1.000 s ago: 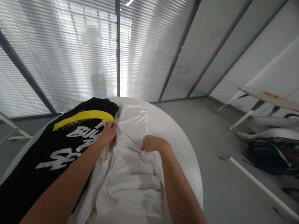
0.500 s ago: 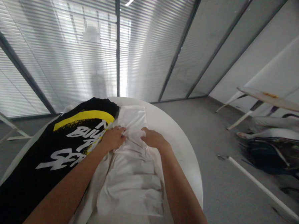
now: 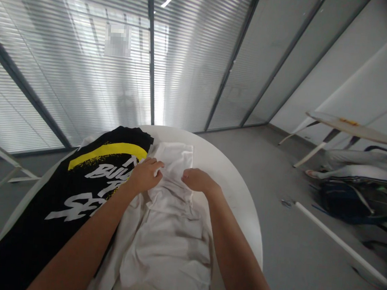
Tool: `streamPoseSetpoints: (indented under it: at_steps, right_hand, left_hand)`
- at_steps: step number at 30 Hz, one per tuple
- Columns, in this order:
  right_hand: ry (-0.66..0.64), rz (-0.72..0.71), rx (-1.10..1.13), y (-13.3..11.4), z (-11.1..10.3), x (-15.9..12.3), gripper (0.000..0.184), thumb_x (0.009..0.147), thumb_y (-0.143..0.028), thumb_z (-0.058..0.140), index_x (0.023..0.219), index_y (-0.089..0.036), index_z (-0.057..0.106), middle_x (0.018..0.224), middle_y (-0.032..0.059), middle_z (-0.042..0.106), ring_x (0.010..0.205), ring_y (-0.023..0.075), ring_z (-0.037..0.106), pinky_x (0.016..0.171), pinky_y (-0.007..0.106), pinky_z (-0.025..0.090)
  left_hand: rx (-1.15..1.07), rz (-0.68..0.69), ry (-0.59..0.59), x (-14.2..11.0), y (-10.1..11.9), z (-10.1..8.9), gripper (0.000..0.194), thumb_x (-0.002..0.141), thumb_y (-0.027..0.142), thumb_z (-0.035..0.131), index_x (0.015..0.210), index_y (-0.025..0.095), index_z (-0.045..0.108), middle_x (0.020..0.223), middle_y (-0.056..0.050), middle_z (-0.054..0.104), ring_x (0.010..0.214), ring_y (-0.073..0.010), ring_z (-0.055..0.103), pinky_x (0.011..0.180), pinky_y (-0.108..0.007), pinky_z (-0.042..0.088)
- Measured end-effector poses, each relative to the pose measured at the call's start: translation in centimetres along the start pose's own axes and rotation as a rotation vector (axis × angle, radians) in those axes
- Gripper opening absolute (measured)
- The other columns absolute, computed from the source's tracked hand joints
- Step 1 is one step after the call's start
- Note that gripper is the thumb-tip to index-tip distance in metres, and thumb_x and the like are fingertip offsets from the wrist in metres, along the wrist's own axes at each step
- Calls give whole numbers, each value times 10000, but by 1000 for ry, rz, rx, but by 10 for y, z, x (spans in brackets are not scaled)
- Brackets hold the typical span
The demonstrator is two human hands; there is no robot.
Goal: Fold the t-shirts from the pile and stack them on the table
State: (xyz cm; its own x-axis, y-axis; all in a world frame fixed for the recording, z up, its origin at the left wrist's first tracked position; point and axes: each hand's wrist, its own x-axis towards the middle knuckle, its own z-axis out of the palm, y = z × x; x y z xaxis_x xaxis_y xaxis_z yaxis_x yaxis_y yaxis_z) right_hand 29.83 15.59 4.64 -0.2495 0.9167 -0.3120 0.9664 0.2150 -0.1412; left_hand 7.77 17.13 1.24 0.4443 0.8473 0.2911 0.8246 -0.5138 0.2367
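On the round white table (image 3: 239, 199), a wrinkled white cloth garment (image 3: 172, 235) lies beside a black garment with yellow-and-white print (image 3: 46, 237); the left hand (image 3: 144, 176) has thumb and fingers parted at the white cloth, the right hand's (image 3: 198, 180) grip cannot be told

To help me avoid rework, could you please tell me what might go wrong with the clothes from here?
The white cloth is rumpled near the right hand, so creases might get pressed in. The left hand is close to the edge of the black printed garment, so it could snag and shift that too.
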Motion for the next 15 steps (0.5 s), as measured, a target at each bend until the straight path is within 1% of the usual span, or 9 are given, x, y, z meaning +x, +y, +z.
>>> streamPoseSetpoints:
  at_steps: [2, 3, 4, 6, 9, 11, 13, 14, 15]
  right_hand:
    - [153, -70, 17, 0, 6, 4, 332, 959, -257, 396, 1155, -138, 636, 1172, 154, 676, 1078, 214, 631, 902, 294, 444]
    - [191, -114, 28, 0, 8, 6, 320, 955, -253, 417, 1171, -139, 623, 1172, 147, 675, 1086, 205, 624, 917, 281, 434]
    - [189, -151, 33, 0, 10, 7, 310, 945, -253, 447, 1177, -141, 619, 1170, 140, 676, 1089, 200, 621, 920, 268, 430]
    - [119, -193, 8, -1, 12, 8, 302, 925, -251, 478, 1150, -140, 645, 1154, 139, 685, 1071, 210, 631, 888, 261, 442]
    - [-49, -227, -80, -3, 10, 4, 339, 937, -267, 431, 1042, -117, 716, 1098, 170, 709, 1015, 243, 663, 824, 284, 464]
    - [-160, -264, -111, -4, 5, 1, 404, 952, -315, 405, 979, -95, 743, 1046, 190, 722, 973, 259, 680, 787, 296, 472]
    - [-232, -285, -94, -6, 1, -1, 435, 954, -367, 415, 946, -94, 754, 1006, 189, 731, 924, 261, 691, 746, 295, 474]
    - [-234, -280, -80, -8, -1, -2, 426, 952, -371, 425, 945, -100, 754, 997, 182, 734, 909, 257, 693, 736, 290, 473]
    - [-204, -267, -67, -9, -2, -2, 401, 952, -357, 434, 957, -108, 749, 1000, 174, 734, 908, 251, 692, 737, 285, 470]
  left_hand:
    - [-28, 109, -91, -2, 5, 2, 304, 811, 174, 503, 1035, 234, 699, 1023, -91, 646, 1066, -247, 545, 972, -364, 422]
    - [-41, 132, -144, -3, 7, 3, 307, 796, 162, 517, 1029, 239, 702, 1033, -93, 642, 1058, -247, 549, 973, -370, 421]
    - [-52, 135, -192, -4, 8, 3, 312, 785, 161, 529, 1030, 245, 703, 1045, -95, 639, 1045, -247, 557, 963, -374, 424]
    - [-86, 89, -271, -5, 11, 2, 282, 776, 188, 550, 998, 256, 710, 1023, -88, 649, 971, -240, 591, 900, -364, 443]
    - [-190, -13, -370, -4, 11, -5, 180, 774, 230, 555, 854, 252, 715, 849, -50, 680, 788, -205, 619, 751, -309, 448]
    - [-269, -49, -400, -3, 10, -10, 159, 778, 242, 547, 794, 243, 706, 758, -31, 679, 715, -187, 612, 677, -282, 429]
    - [-307, -81, -371, 0, 9, -12, 179, 802, 269, 530, 785, 234, 705, 740, -28, 680, 698, -181, 608, 654, -273, 421]
    - [-304, -102, -331, 1, 8, -11, 197, 818, 282, 517, 801, 232, 708, 756, -31, 684, 705, -180, 610, 662, -274, 425]
    - [-285, -122, -278, 2, 7, -9, 214, 832, 287, 505, 837, 231, 712, 791, -36, 691, 729, -182, 614, 686, -279, 433]
